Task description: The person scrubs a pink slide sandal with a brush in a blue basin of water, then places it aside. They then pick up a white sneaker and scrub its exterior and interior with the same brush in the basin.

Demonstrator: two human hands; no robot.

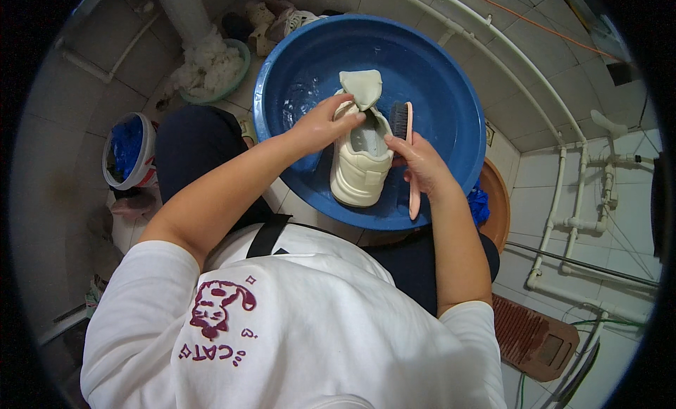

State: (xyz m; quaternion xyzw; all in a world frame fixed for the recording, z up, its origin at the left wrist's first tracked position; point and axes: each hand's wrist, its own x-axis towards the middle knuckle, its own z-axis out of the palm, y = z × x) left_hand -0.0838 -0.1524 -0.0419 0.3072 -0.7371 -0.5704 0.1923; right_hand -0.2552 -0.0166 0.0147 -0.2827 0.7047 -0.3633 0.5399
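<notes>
A cream-white sneaker [359, 178] is held up over a large blue basin [264, 113], its heel toward me and its tongue pulled up and outward. My left hand [325, 124] is closed on the sneaker near the base of the tongue, at the left side of the opening. In my right hand [424, 168] is a scrub brush [414, 201] with a pink handle and dark bristles, held upright beside the shoe. The right thumb also touches the right edge of the sneaker's collar. Water shows in the basin.
Several shoes [282, 23] lie behind the basin. At the far left stand a pale green bowl of white fluffy material [205, 65] and a white bucket [148, 152] with blue plastic inside. On the right are an orange-brown basin [498, 205], a brown washboard [531, 338] and white wall pipes [556, 212].
</notes>
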